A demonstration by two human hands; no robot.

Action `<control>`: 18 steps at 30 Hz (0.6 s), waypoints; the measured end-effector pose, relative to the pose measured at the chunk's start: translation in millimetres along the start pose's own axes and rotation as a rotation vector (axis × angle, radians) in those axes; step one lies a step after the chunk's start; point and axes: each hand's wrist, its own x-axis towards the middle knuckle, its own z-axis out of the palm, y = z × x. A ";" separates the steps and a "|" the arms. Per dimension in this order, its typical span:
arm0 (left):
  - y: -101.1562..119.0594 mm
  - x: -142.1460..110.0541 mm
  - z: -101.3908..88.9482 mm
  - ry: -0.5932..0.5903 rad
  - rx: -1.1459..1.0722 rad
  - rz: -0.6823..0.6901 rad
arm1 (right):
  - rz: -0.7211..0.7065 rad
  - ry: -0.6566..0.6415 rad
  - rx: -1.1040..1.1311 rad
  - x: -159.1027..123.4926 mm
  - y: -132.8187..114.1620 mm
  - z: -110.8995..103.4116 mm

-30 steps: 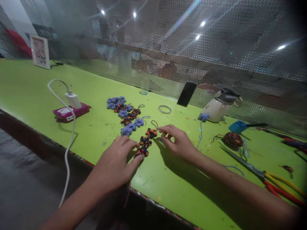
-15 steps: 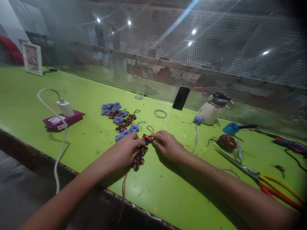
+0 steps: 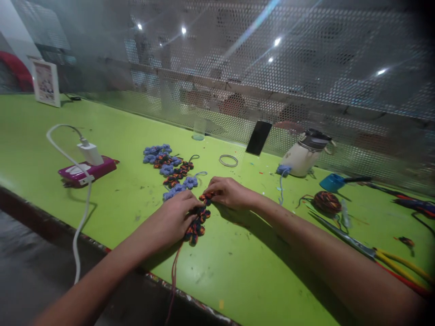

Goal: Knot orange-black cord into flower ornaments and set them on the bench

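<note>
Between my two hands lies a dark, orange-flecked crocheted flower strand (image 3: 196, 230), its loose yarn tail (image 3: 174, 271) trailing over the table's front edge. My left hand (image 3: 180, 213) grips the strand's middle, with thumb and fingers closed on it. At the strand's far end, my right hand (image 3: 226, 192) pinches the yarn flowers; its fingertips partly cover them. Just beyond my left hand are blue crocheted flowers (image 3: 190, 182) and a pile of blue and dark-orange crocheted flowers (image 3: 166, 170).
Scissors (image 3: 374, 251), a variegated yarn ball (image 3: 326, 203) and a blue object with a black handle (image 3: 332, 182) lie right. Farther back are a jug (image 3: 299, 156), a phone (image 3: 258, 138), a ring (image 3: 228, 160) and a clear cup (image 3: 199, 129). A corded charger (image 3: 90, 154) stands left.
My right hand has shifted slightly left and away from me, now covering more of the strand's far end. The loop there no longer shows. My left hand keeps its grip.
</note>
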 end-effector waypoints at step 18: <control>-5.6 23.4 -11.5 -0.084 0.096 0.057 | 0.266 0.127 -0.108 -8.5 16.5 -6.7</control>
